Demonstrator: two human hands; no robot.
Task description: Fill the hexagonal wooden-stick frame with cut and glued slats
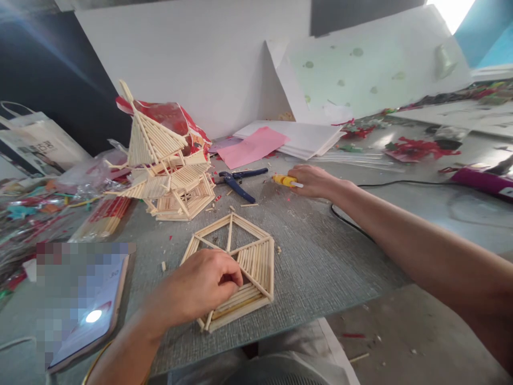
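Note:
A hexagonal frame of thin wooden sticks (256,262) lies flat near the table's front edge, with some of its triangular sections filled by rows of sticks. My left hand (212,280) rests over its lower left part, fingers curled and pressed together; whatever they may pinch is hidden. Farther back on the right, my right hand (310,181) is wrapped round a yellow glue gun (284,181) whose white tip shows. Blue-handled cutters (239,184) lie to the left of it. A tiered stick pagoda (164,160) stands at the back left.
A tablet or phone (90,305) lies at the front left, near bagged sticks (102,214). Pink paper (253,147) and white boards (304,140) lie behind. A black cable (348,219) runs on the right, beside a purple object (483,182). Small stick scraps dot the table (312,267).

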